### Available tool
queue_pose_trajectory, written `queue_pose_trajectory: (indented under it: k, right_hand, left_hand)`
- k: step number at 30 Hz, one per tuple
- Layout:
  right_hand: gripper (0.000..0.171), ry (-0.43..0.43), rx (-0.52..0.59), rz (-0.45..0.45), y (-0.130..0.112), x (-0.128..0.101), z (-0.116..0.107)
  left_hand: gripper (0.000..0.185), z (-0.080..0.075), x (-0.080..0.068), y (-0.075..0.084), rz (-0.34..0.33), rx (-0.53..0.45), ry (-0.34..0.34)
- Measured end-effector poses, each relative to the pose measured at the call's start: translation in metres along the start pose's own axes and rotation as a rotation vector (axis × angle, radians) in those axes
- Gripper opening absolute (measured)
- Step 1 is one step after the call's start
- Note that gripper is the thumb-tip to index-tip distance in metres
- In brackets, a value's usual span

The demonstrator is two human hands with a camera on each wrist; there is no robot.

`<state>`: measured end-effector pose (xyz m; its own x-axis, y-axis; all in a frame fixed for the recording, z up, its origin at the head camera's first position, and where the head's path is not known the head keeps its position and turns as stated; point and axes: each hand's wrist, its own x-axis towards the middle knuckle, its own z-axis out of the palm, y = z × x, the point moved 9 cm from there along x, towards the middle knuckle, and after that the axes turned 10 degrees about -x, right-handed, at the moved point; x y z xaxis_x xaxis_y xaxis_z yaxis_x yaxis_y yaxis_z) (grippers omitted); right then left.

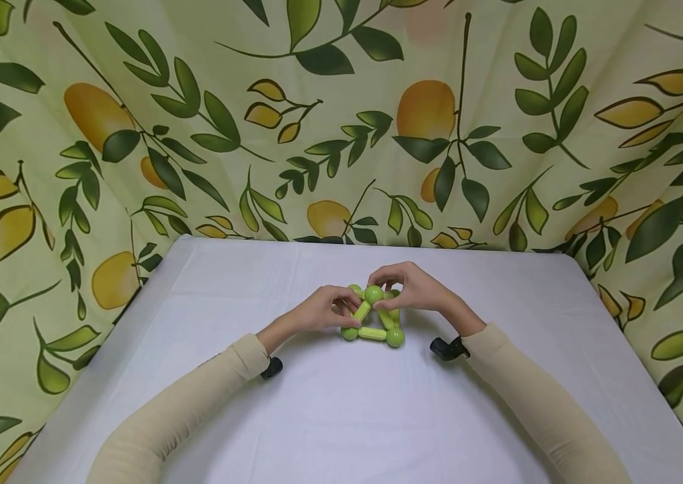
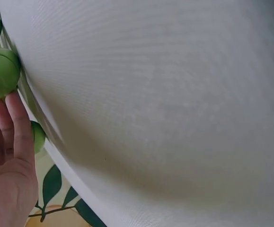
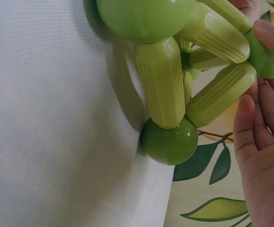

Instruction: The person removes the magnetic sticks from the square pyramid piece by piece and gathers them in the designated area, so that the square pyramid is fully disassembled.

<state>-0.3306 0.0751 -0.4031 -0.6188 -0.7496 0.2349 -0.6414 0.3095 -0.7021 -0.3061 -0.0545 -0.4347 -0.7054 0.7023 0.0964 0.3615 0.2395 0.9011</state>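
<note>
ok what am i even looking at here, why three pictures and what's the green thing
No machine here: these are a person's two bare hands, filmed by three cameras at one moment. The wide picture comes from a camera worn on the head, looking down at a white table with a leaf-and-fruit cloth hung behind it. The other two come from small cameras strapped to each wrist, so they sit very close and look tilted.

On the table stands a small frame of green rods and balls, shaped like a little pyramid. The right hand has its fingers on the top ball; its wrist view shows the rods and a lower ball up close. The left hand pinches the frame's left side; its wrist view mostly shows tablecloth, with fingertips touching a ball.
</note>
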Motion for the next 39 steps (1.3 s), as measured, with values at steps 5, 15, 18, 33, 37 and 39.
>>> queue_pose_trajectory:
  k: [5,15,18,33,37,39]
  right_hand:
    - [0.027,0.002,-0.004,0.006,0.001,0.0,0.0]
    - [0.03,0.03,0.016,-0.008,0.004,-0.002,-0.001]
    - [0.031,0.049,0.009,-0.009,0.004,-0.003,-0.002]
    - [0.031,0.083,-0.042,-0.014,-0.027,-0.004,-0.008]
    - [0.03,0.077,-0.041,-0.012,-0.04,-0.006,-0.011]
    - [0.03,0.078,-0.036,-0.01,-0.04,-0.006,-0.011]
  left_hand:
    - [0.025,-0.002,-0.001,0.001,-0.001,-0.012,0.016]
    - [0.024,-0.002,-0.001,0.0,-0.017,-0.032,0.024]
    - [0.025,-0.001,0.0,0.0,-0.014,-0.026,0.017]
    - [0.026,-0.002,0.0,0.001,0.005,-0.017,0.031]
    - [0.027,-0.001,0.001,0.0,0.011,-0.012,0.035]
    - [0.026,-0.001,0.001,0.0,0.007,-0.003,0.041]
